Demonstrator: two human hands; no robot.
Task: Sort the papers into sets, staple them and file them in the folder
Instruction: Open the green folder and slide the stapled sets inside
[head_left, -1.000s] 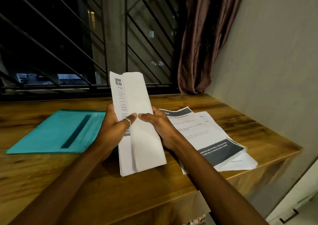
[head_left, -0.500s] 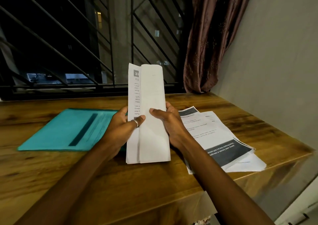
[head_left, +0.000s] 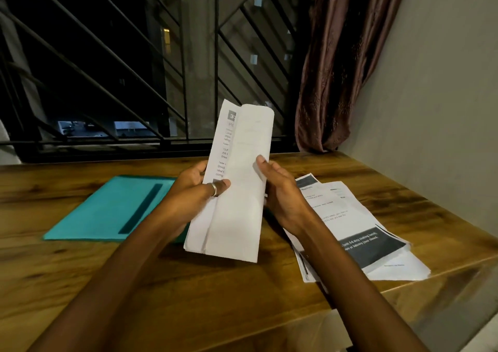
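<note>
I am looking down at a wooden counter [head_left: 188, 297] that runs along a barred window [head_left: 107, 69], with a brown curtain [head_left: 345, 63] and a plain wall [head_left: 444, 82] at its far right corner.

One teal folder [head_left: 113, 209] lies flat and closed on the left half of the counter, nearer the far edge, with a dark strip running down its cover. Whatever is in it is hidden from me.

Both my hands hold one bundle of papers [head_left: 239, 203] over the middle of the counter. It is folded lengthwise into a tall, narrow strip and stands nearly upright. Printed text shows down its left side and the folded-over part is blank. Several sheet edges show at its lower end, too close together for me to count, and I cannot tell whether that end touches the wood.

My left hand [head_left: 194, 195] grips the bundle's left edge, the thumb lying across the front with one silver ring [head_left: 213, 189] on it and the fingers curled behind. My right hand [head_left: 283, 198] pinches the right edge, the thumb tip on the front and the fingers behind the paper.

One loose pile of printed sheets [head_left: 363, 230] lies fanned out near the front right corner, just beside my right wrist. At least three overlapping sheets show, the top one carrying a dark band of white lettering.
</note>
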